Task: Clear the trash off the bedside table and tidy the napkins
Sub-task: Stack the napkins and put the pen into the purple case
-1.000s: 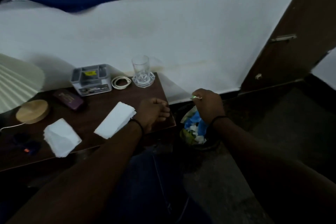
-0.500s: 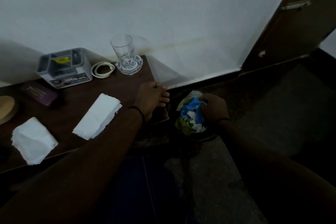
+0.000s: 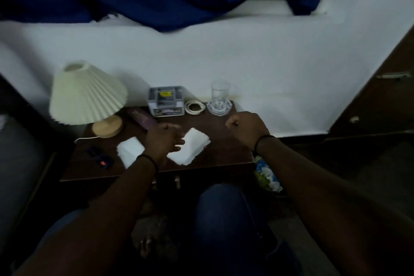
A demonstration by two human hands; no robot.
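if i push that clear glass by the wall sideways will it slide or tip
The glass is tall and narrow and stands on a wider faceted coaster, so a push high up would probably tip it rather than slide it. A low push might carry the coaster along. It looks empty, so likely light, and probably breakable near the bedside table edge.

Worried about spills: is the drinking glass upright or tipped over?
Upright. The glass stands rim up on its clear coaster at the table's back edge.

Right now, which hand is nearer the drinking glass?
Right. The right hand hovers just in front of the glass; the left hand is farther off, between the two napkin stacks.
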